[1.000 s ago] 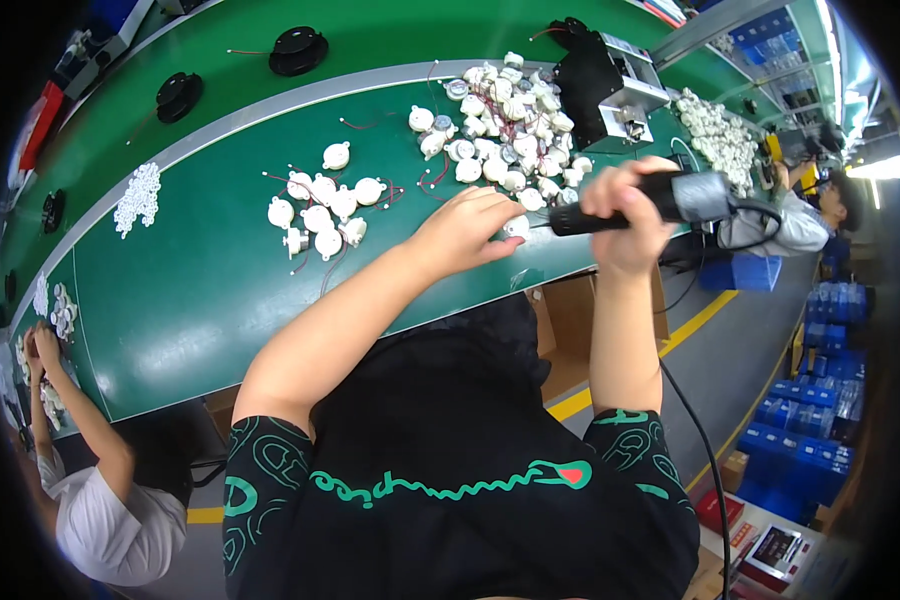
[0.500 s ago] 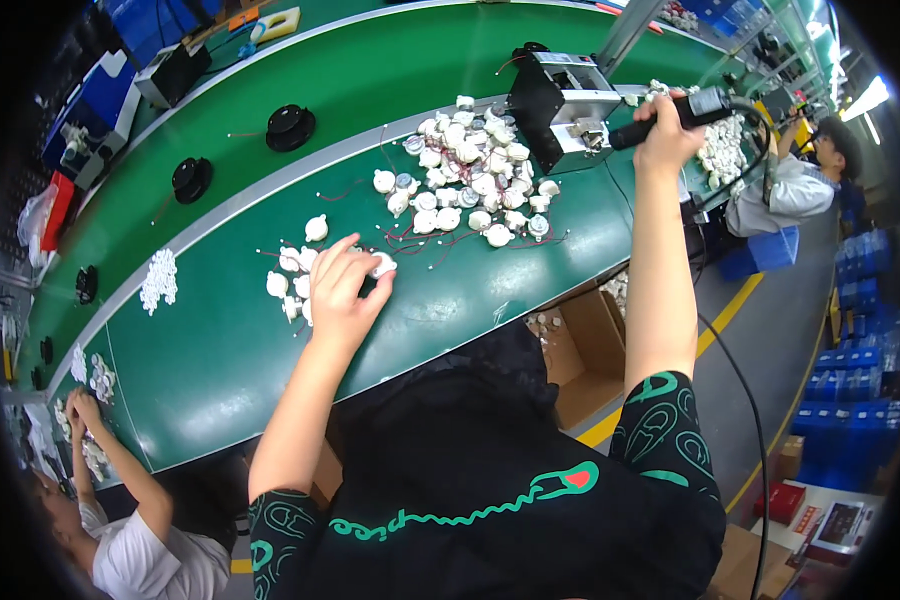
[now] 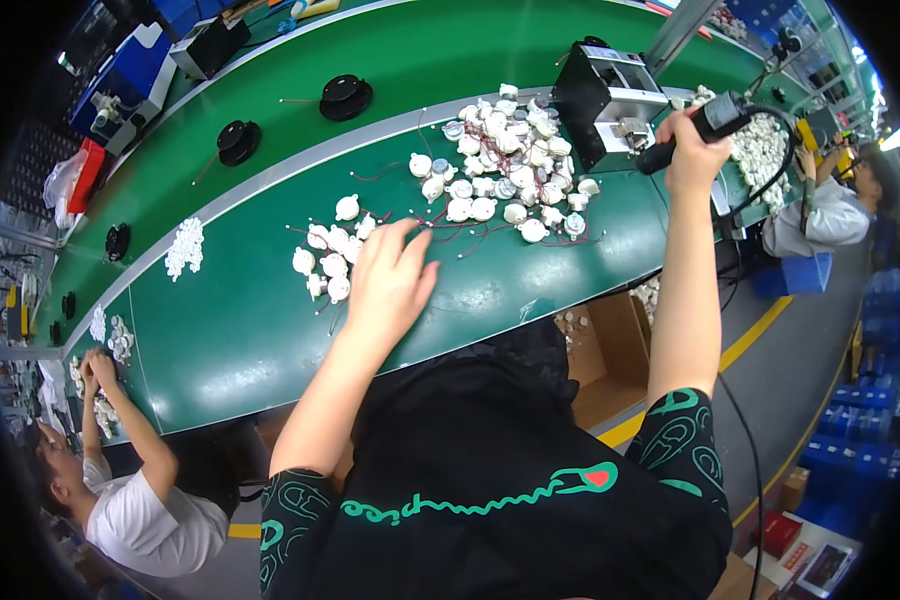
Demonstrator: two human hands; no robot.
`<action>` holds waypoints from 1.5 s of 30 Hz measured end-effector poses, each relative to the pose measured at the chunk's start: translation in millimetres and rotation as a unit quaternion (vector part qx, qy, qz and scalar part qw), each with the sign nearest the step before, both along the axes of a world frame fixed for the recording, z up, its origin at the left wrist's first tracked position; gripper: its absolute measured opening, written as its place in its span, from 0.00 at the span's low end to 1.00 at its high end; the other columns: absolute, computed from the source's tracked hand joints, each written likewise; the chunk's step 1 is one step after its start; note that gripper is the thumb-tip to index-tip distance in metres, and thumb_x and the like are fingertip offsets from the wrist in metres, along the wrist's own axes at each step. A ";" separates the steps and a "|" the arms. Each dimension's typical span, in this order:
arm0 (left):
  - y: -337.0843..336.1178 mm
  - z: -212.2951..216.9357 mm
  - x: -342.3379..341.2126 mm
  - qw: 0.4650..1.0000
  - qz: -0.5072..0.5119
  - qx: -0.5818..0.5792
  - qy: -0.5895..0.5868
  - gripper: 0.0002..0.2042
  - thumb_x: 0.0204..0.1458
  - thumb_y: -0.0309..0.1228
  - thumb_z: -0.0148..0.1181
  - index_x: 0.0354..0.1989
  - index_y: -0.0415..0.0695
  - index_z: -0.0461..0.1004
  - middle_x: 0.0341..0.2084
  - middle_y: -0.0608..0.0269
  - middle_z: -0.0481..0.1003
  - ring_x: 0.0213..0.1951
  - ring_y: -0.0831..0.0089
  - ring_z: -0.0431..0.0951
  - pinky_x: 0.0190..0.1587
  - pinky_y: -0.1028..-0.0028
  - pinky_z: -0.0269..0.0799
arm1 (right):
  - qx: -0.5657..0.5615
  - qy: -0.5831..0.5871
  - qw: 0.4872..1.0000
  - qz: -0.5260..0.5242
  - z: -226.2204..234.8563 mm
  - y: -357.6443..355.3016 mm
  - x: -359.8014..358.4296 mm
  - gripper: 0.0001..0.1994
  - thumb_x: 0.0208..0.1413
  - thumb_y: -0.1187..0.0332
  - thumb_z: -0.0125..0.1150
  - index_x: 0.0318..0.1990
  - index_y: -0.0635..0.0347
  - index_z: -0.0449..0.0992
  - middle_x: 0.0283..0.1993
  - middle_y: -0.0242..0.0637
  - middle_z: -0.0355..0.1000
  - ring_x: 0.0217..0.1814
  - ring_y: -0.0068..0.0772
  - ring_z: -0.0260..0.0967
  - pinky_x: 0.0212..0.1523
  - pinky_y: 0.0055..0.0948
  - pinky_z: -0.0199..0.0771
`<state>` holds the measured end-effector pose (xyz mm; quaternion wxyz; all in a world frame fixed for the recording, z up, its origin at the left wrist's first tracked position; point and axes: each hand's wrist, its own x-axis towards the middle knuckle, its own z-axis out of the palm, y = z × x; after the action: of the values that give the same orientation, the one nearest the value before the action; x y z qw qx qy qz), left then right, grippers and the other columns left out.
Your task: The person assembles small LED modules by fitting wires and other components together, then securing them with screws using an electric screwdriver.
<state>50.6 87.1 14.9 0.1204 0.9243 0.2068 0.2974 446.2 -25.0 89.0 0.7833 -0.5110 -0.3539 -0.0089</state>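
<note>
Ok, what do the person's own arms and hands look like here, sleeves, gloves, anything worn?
Both hands are bare: no gloves, rings or watch visible on the left hand or the right hand. The forearms are uncovered to above the elbow. The person wears a black short-sleeved shirt with green line patterns on both sleeves and green lettering with a small red mark across it.

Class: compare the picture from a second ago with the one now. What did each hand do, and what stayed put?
The left hand let go of the tool and dropped onto the small cluster of white parts. The right hand carried the black power tool up and out to the right, beside the black box. The big pile stayed put.
</note>
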 end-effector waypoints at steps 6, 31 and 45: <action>17.3 -23.1 74.6 0.995 0.021 -0.088 0.053 0.18 0.48 0.26 0.68 0.48 0.37 0.76 0.45 0.52 0.75 0.51 0.51 0.75 0.52 0.60 0.74 | 0.024 0.038 0.997 0.063 6.6 -4.2 -58.9 0.06 0.53 0.84 0.57 0.34 0.65 0.69 0.25 0.38 0.70 0.20 0.31 0.68 0.25 0.34 0.72; 14.1 -52.5 77.8 0.981 -0.121 -0.146 -0.040 0.15 0.43 0.31 0.72 0.39 0.41 0.77 0.34 0.56 0.75 0.42 0.54 0.76 0.48 0.59 0.73 | 0.008 0.078 0.955 0.286 -26.0 42.9 -184.3 0.12 0.52 0.87 0.54 0.41 0.63 0.64 0.26 0.39 0.67 0.22 0.29 0.66 0.25 0.34 0.73; 14.8 -52.8 81.2 0.982 -0.119 -0.133 -0.065 0.12 0.42 0.31 0.73 0.30 0.39 0.76 0.30 0.55 0.75 0.41 0.55 0.78 0.46 0.59 0.76 | -0.006 0.037 0.960 0.277 -33.2 46.9 -184.9 0.11 0.52 0.87 0.54 0.40 0.64 0.65 0.26 0.39 0.69 0.23 0.29 0.67 0.26 0.32 0.74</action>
<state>131.8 101.9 -38.0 0.2901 0.8968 0.1245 0.3100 261.3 21.8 55.8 0.7649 -0.3976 -0.4520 0.2294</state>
